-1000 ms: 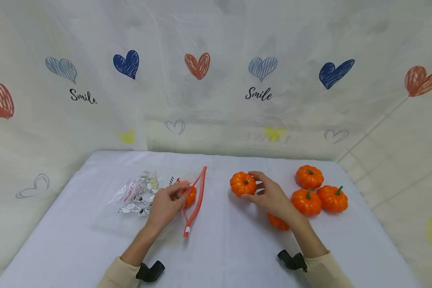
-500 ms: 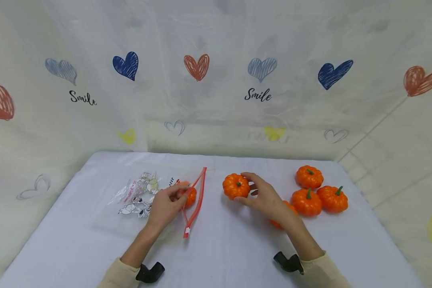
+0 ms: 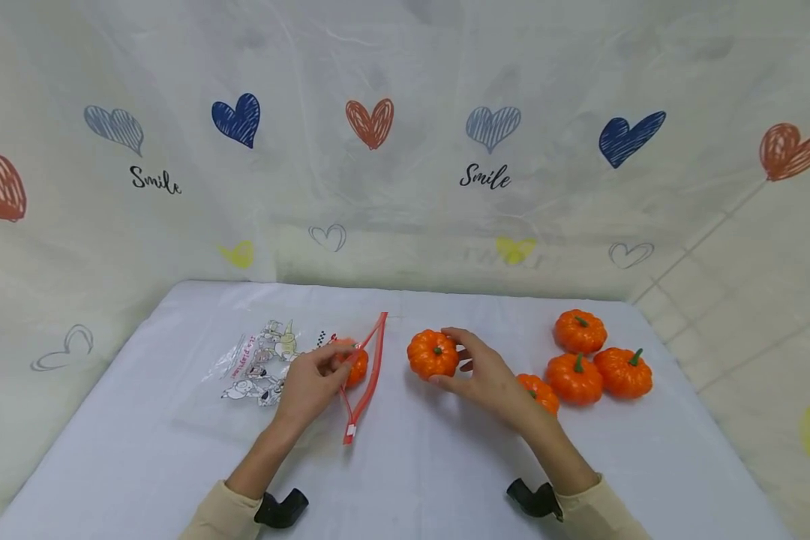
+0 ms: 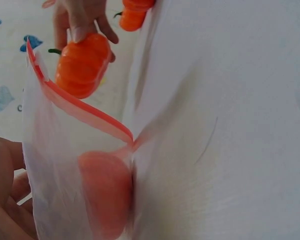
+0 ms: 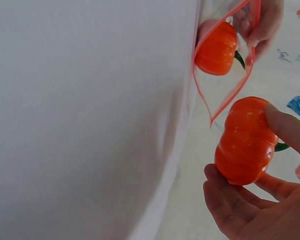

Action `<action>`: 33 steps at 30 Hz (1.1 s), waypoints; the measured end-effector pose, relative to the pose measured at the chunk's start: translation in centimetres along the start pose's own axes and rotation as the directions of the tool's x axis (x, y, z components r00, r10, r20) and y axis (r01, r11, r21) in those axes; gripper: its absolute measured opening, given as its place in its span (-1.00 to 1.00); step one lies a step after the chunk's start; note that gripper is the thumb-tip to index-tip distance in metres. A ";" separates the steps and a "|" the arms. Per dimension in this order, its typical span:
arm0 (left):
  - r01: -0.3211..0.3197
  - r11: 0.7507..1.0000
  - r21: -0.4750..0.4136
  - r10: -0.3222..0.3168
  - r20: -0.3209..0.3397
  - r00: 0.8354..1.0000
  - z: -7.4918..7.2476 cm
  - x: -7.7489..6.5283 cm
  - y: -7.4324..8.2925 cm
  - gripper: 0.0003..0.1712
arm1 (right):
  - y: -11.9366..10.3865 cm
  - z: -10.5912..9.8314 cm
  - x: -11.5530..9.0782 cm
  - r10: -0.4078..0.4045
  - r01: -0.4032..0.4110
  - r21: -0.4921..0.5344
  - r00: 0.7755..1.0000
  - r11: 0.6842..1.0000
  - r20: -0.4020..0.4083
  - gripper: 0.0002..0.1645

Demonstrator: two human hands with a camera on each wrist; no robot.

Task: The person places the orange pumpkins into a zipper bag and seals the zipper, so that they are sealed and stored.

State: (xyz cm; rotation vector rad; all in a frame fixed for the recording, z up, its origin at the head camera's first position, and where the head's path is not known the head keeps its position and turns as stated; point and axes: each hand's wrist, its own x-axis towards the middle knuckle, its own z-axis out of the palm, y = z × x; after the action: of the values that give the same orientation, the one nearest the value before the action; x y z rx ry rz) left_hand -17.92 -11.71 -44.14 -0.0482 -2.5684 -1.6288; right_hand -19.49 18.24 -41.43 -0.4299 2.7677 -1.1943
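A clear zip bag (image 3: 209,405) with cartoon prints and a red zip edge lies on the left of the table. My left hand (image 3: 313,384) pinches the upper side of its mouth, which gapes toward the right. Inside sits one small orange pumpkin (image 5: 217,50), seen through the plastic as a pumpkin (image 4: 107,195) in the left wrist view. My right hand (image 3: 489,379) grips another pumpkin (image 3: 433,354) between thumb and fingers, a short way right of the bag's mouth. Its green stem (image 5: 281,146) shows in the right wrist view.
Several more orange pumpkins stand in a group at the right: a back one (image 3: 580,331), a right one (image 3: 624,373), a middle one (image 3: 575,379), and one (image 3: 538,394) partly behind my right forearm. A heart-printed sheet (image 3: 405,255) rises behind the white table (image 3: 439,465).
My right hand has carried its pumpkin left, closer to the bag's mouth. More of the pumpkin near my right forearm shows now. The left hand and bag have stayed still.
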 end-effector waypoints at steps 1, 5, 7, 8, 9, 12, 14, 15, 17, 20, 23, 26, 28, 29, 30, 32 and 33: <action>0.002 1.000 0.003 -0.002 -0.001 1.000 0.0 0.0 0.0 -0.76 | 0.0 0.1 0.0 0.001 -0.001 0.006 1.000 1.000 0.001 -0.03; -0.003 1.000 0.011 0.003 -0.001 1.000 0.1 0.1 -0.2 -0.76 | -0.2 0.7 0.0 0.001 -0.001 0.017 1.000 1.000 -0.007 -0.03; -0.006 1.000 0.012 0.006 -0.002 1.000 0.1 0.1 -0.2 -0.76 | -0.3 0.9 -0.1 -0.005 0.006 0.027 1.000 1.000 -0.015 -0.03; -0.006 1.000 0.010 0.006 -0.003 1.000 0.1 0.1 -0.1 -0.76 | -0.3 1.1 -0.1 -0.013 0.014 0.032 1.000 0.999 -0.018 -0.03; -0.006 1.000 0.009 0.006 -0.004 1.000 0.1 0.1 -0.1 -0.76 | -0.3 1.2 -0.1 -0.020 0.021 0.036 1.000 0.999 -0.020 -0.03; -0.001 1.000 0.008 0.001 -0.003 1.000 0.1 0.1 -0.1 -0.76 | -0.3 1.6 -0.1 -0.043 0.044 0.056 0.999 0.997 -0.021 -0.04; 0.001 1.000 0.006 -0.001 0.000 1.000 0.1 0.1 0.0 -0.76 | -0.3 1.9 0.0 -0.055 0.056 0.068 0.998 0.996 -0.018 -0.04; 0.002 1.000 0.007 -0.002 0.002 1.000 0.0 0.1 -0.1 -0.75 | -0.3 2.0 0.0 -0.063 0.064 0.068 0.998 0.996 -0.017 -0.04; 0.003 1.000 0.009 -0.003 0.006 1.000 0.1 0.1 -0.1 -0.74 | -0.4 2.2 0.0 -0.073 0.073 0.078 0.997 0.994 -0.013 -0.05; 0.006 1.000 0.009 -0.006 0.006 1.000 0.0 0.1 -0.1 -0.74 | -0.7 2.5 0.2 -0.079 0.078 0.094 0.997 0.992 0.006 -0.04; 0.008 1.000 0.010 -0.008 0.004 1.000 0.0 0.1 -0.1 -0.74 | -1.1 2.7 0.2 -0.064 0.061 0.102 0.998 0.993 0.026 -0.03; 0.004 1.000 0.005 -0.004 0.005 1.000 0.0 0.1 0.0 -0.74 | -1.4 3.0 0.3 -0.047 0.044 0.094 0.998 0.995 0.028 -0.02; 0.003 1.000 0.006 -0.003 0.009 1.000 0.0 0.1 0.0 -0.74 | -1.5 3.1 0.4 -0.035 0.032 0.094 0.999 0.995 0.026 -0.03; 0.002 1.000 0.007 -0.002 0.009 1.000 0.0 0.1 0.0 -0.74 | -1.5 3.2 0.5 -0.031 0.028 0.092 0.999 0.995 0.027 -0.03; 0.001 1.000 0.009 -0.002 0.009 1.000 0.0 0.1 0.0 -0.74 | -1.6 3.3 0.5 -0.028 0.026 0.090 0.999 0.996 0.028 -0.04; 0.003 1.000 0.015 -0.003 0.008 1.000 0.0 0.1 0.0 -0.74 | -1.6 3.5 0.6 -0.023 0.020 0.092 0.999 0.996 0.031 -0.06; 0.003 1.000 0.017 -0.003 0.007 1.000 0.0 0.1 -0.1 -0.73 | -1.6 3.6 0.6 -0.022 0.019 0.090 0.999 0.996 0.032 -0.07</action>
State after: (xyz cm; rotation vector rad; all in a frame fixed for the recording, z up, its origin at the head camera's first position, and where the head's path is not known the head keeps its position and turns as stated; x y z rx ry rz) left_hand -18.01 -11.72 -44.20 -0.0487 -2.5884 -1.6101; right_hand -19.03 14.47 -42.70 -0.4662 2.6760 -1.2984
